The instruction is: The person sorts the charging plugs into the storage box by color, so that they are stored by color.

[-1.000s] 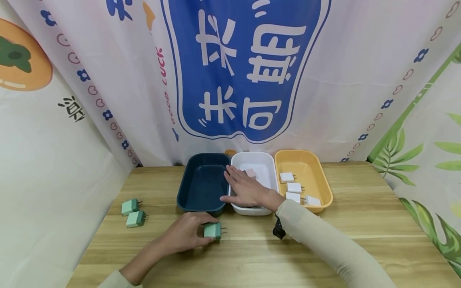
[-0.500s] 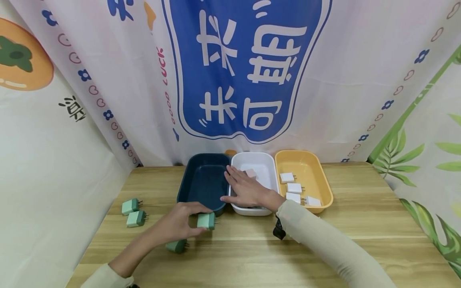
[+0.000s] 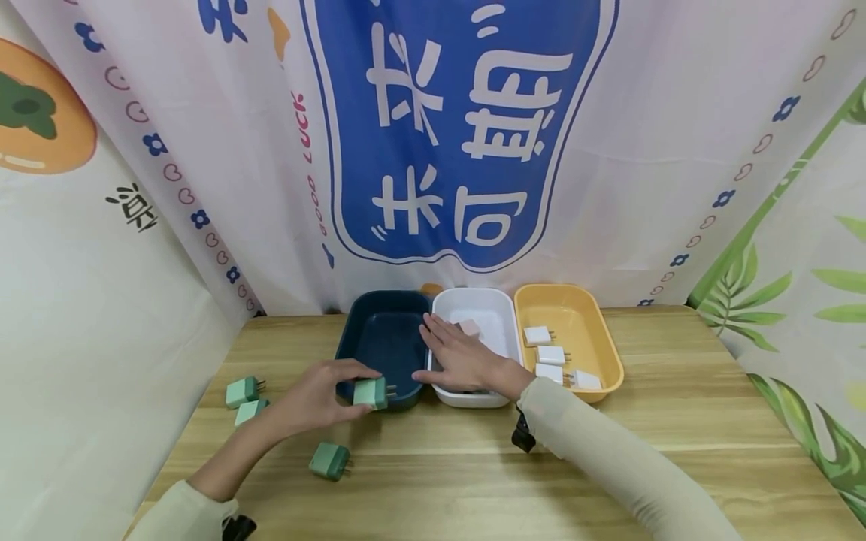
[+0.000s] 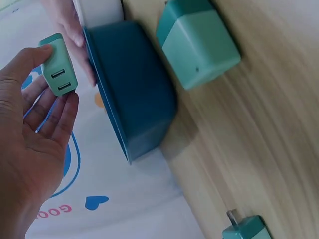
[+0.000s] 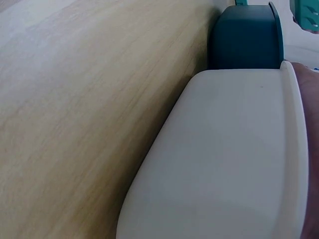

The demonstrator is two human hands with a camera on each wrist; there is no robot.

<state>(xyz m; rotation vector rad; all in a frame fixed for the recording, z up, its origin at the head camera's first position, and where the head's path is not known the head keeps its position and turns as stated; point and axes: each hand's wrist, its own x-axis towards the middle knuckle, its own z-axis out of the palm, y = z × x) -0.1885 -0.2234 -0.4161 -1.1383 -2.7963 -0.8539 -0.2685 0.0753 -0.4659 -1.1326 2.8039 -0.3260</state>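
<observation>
My left hand [image 3: 313, 403] pinches a green two-tone plug charger [image 3: 369, 393] between thumb and fingers, over the front edge of a dark blue tray [image 3: 389, 346]. In the left wrist view, two USB slots show on this held charger [image 4: 61, 74]. My right hand [image 3: 467, 361] lies palm down over a white tray [image 3: 504, 319], fingers straight, its fingertips at the rim beside the blue tray. Under it, a pale pink block-like item [image 3: 469, 327] is partly visible; the hand hides the rest. Another green charger [image 3: 328, 460] lies on the table in front of my left hand.
Two more green chargers, one behind [image 3: 242, 392] and one partly covered by my wrist [image 3: 251, 412], lie at the table's left. A yellow tray [image 3: 575, 312] at the right holds several white chargers [image 3: 551, 355]. A printed curtain [image 3: 629, 188] hangs behind the trays.
My left hand has lifted the green charger off the table and carried it left and away from me to the blue tray, uncovering another charger. The right hand has stayed in place.
</observation>
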